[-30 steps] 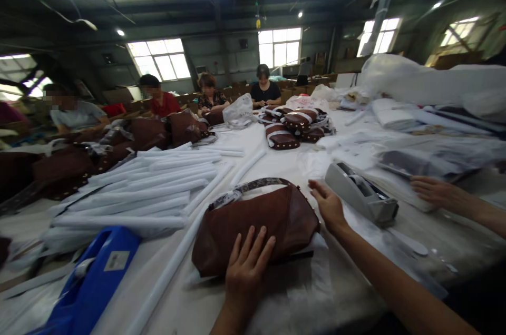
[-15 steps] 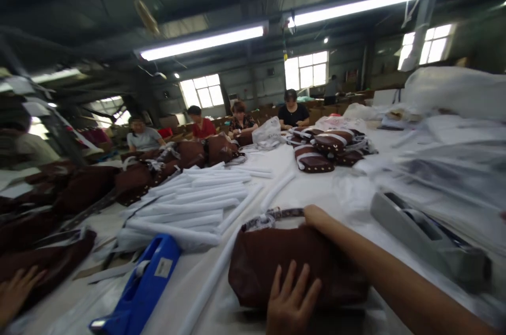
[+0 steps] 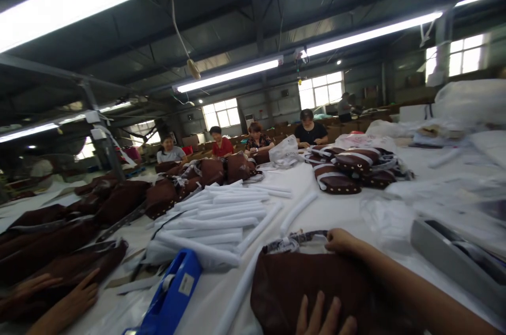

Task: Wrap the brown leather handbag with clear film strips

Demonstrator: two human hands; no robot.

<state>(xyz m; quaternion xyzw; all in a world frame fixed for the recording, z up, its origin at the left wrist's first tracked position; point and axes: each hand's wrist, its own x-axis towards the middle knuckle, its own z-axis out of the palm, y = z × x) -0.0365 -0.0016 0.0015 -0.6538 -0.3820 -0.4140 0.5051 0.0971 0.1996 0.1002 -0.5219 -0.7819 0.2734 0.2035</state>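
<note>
A dark brown handbag (image 3: 300, 277) stands on the white table right in front of me, its strap (image 3: 314, 236) partly wrapped in clear film and white material. My right hand (image 3: 342, 241) reaches over from the right with curled fingers, gripping the strap end at the bag's top edge. Against the bag's near side lies my left hand (image 3: 324, 318), fingers spread; its lower part is cut off by the frame edge. Left of the bag sits a blue tape dispenser (image 3: 169, 293), and to the right a grey tape dispenser (image 3: 454, 261).
White paper-like rolls (image 3: 213, 222) are heaped beyond the blue dispenser. Brown bags line the left; another stack of bags (image 3: 336, 179) stands farther back. At lower left, a co-worker's hands (image 3: 75, 298) rest on a bag. Clear plastic (image 3: 395, 214) covers the right side. Several people sit opposite.
My view has tilted upward, so the table and bag appear lower and farther right. Both my hands stay on the handbag. A second co-worker's hand now shows at lower left.
</note>
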